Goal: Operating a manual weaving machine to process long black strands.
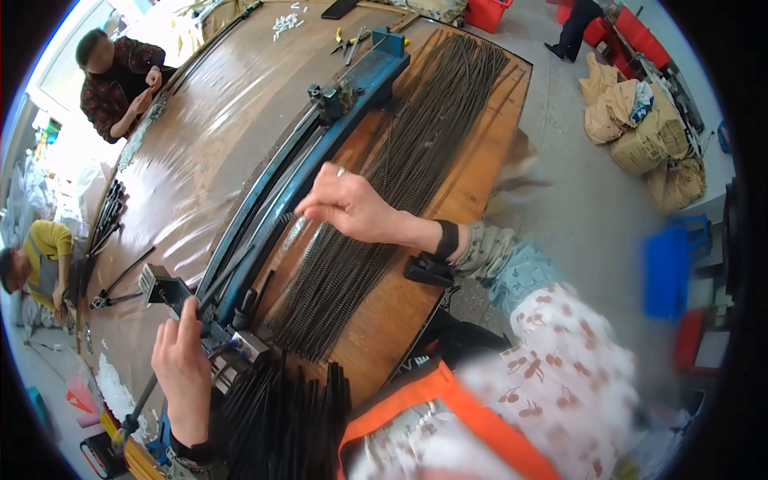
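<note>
**Right hand (344,206) pinches a coil spring (285,217) beside a blue rail**

In the head view, the right hand is clenched, its thumb and forefinger closed on one end of the slim dark coil spring. The spring leads left and nearer from the fingertips, along the long blue metal rail (300,182); where its other end lies is hard to make out. The left hand (182,370) is at the near end of the rail, forefinger raised close to a boxy metal fixture (166,290); whether it grasps anything, I cannot tell.

Right of the rail, a broad bundle of long dark springs (336,276) stretches from near to far across the wooden surface (474,186). A cluster of black tubes (292,412) stands near, just right of the left hand's wrist. Left of the rail spreads a film-covered surface (192,168), with pliers (342,42) and small white pieces (286,26) at its far side.

Two people sit along the left side, one in a dark patterned top (100,96), one in a yellow top (50,240). Brown sacks (652,132) are heaped far right, with a blue bin (666,272) nearer.
</note>
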`<state>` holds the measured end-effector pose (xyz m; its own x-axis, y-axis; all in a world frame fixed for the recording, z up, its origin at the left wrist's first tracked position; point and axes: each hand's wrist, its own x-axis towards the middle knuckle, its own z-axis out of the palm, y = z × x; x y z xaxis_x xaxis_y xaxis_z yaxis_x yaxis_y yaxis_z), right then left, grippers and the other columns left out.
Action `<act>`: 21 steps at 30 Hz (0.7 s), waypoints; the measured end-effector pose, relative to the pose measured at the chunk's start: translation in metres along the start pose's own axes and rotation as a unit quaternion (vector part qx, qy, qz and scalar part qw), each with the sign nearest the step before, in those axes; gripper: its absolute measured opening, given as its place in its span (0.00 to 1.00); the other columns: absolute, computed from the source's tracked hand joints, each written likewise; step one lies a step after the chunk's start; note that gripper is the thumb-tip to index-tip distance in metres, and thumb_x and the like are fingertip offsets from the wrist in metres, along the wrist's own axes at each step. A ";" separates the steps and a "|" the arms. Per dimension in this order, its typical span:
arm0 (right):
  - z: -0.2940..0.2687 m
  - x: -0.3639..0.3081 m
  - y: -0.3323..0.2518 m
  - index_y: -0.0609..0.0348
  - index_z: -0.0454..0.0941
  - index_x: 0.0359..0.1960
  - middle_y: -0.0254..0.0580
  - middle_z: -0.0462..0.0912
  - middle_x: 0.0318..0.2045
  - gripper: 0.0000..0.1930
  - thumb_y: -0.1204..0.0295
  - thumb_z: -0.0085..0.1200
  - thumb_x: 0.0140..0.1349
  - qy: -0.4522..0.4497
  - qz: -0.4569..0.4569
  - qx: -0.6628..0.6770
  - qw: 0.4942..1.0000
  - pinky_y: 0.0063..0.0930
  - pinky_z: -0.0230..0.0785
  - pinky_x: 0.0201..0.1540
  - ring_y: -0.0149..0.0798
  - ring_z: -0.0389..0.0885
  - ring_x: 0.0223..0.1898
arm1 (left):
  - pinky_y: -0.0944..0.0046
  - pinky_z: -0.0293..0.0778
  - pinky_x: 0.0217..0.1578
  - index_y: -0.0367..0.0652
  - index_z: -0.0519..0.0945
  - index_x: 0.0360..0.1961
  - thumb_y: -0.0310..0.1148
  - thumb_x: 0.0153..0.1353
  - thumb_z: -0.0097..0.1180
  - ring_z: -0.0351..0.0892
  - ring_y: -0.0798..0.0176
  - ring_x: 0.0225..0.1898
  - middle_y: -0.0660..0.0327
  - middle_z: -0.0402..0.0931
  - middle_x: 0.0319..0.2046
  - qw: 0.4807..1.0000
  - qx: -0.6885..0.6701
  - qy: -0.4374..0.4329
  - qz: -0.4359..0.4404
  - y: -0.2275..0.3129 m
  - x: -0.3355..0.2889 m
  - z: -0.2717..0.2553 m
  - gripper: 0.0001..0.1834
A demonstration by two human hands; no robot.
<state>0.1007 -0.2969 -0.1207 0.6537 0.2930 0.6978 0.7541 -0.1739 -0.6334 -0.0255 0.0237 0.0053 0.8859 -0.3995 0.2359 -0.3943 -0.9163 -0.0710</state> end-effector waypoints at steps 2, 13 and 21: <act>0.007 0.009 -0.014 0.57 0.85 0.36 0.32 0.80 0.27 0.06 0.70 0.66 0.60 0.022 0.020 0.022 0.999 0.29 0.67 0.40 0.33 0.73 0.37 | 0.52 0.69 0.33 0.42 0.76 0.59 0.18 0.60 0.54 0.73 0.49 0.31 0.52 0.70 0.28 0.997 -0.050 0.016 -0.055 -0.001 -0.002 -0.011 0.25; 0.033 0.003 -0.002 0.53 0.79 0.60 0.37 0.76 0.22 0.24 0.68 0.64 0.60 -0.050 -0.046 0.035 0.997 0.30 0.68 0.25 0.35 0.73 0.21 | 0.52 0.68 0.31 0.44 0.78 0.58 0.19 0.60 0.56 0.71 0.51 0.30 0.54 0.68 0.28 0.995 0.045 0.016 -0.092 -0.017 -0.063 -0.037 0.23; 0.064 0.034 -0.023 0.51 0.76 0.63 0.31 0.70 0.17 0.27 0.53 0.58 0.64 0.002 -0.216 -0.083 0.973 0.26 0.63 0.18 0.27 0.69 0.16 | 0.53 0.70 0.33 0.43 0.79 0.57 0.18 0.57 0.58 0.71 0.51 0.31 0.55 0.68 0.28 0.997 0.030 0.039 -0.066 -0.015 -0.070 -0.020 0.24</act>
<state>0.1018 -0.2228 -0.1038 0.2740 0.3694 0.8879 0.9580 -0.1857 -0.2183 -0.0867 0.0657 0.0097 0.9062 -0.2742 0.3218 -0.2582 -0.9617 -0.0923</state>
